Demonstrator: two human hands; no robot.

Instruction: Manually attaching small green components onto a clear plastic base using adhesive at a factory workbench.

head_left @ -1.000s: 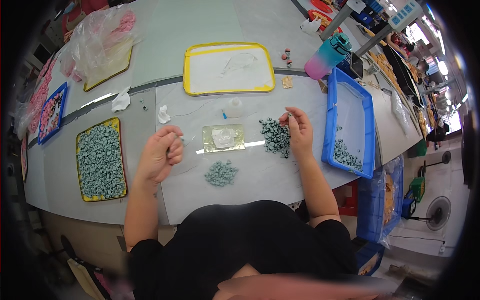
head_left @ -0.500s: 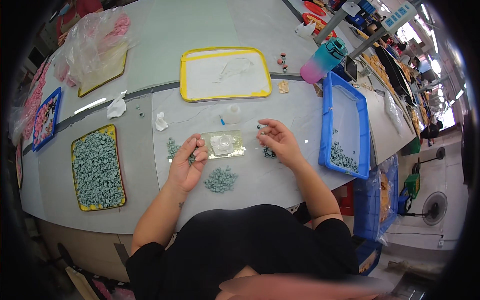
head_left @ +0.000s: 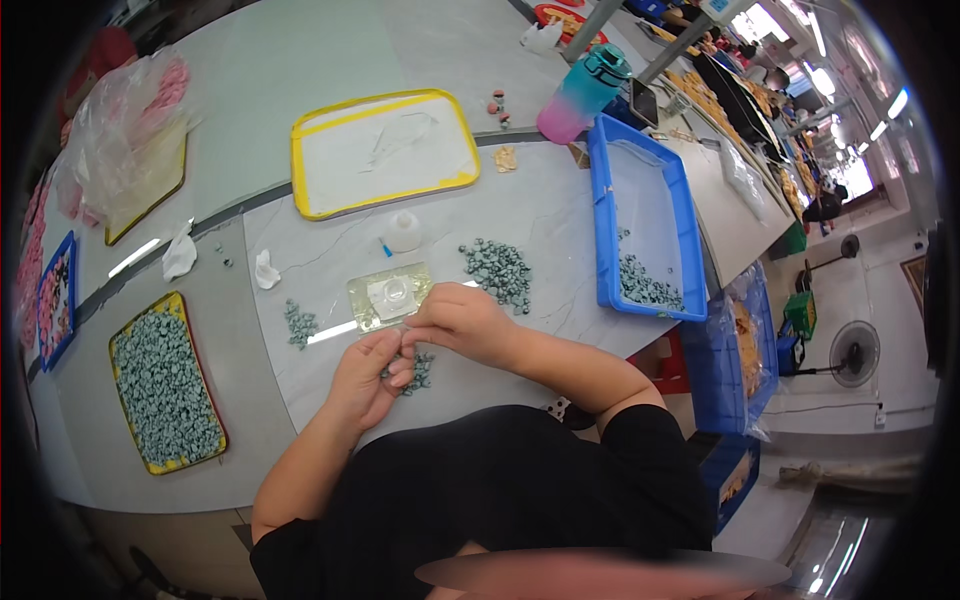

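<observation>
My left hand (head_left: 368,378) and my right hand (head_left: 462,322) meet fingertip to fingertip over the near side of the table, both pinched closed. What sits between the fingertips is too small to make out. Just beyond them lies a shiny yellow-green plate (head_left: 365,297) with a small clear dish (head_left: 396,291) on it. A heap of small grey-green pieces (head_left: 420,374) is partly hidden by my left hand. Darker green pieces (head_left: 500,272) are spread past my right hand, and a small pile of green pieces (head_left: 299,324) lies to the left of the plate.
A white bottle (head_left: 404,232) and its blue tip (head_left: 385,246) stand beyond the plate. Farther off is a yellow-rimmed tray (head_left: 298,170). A full yellow tray (head_left: 222,440) is left, a blue bin (head_left: 605,230) right, beside a teal-pink bottle (head_left: 585,95). Crumpled tissue (head_left: 266,270) lies leftward.
My right hand has come from the dark green pieces on the right to my left hand, uncovering those pieces. The whole view has shifted and turned a little.
</observation>
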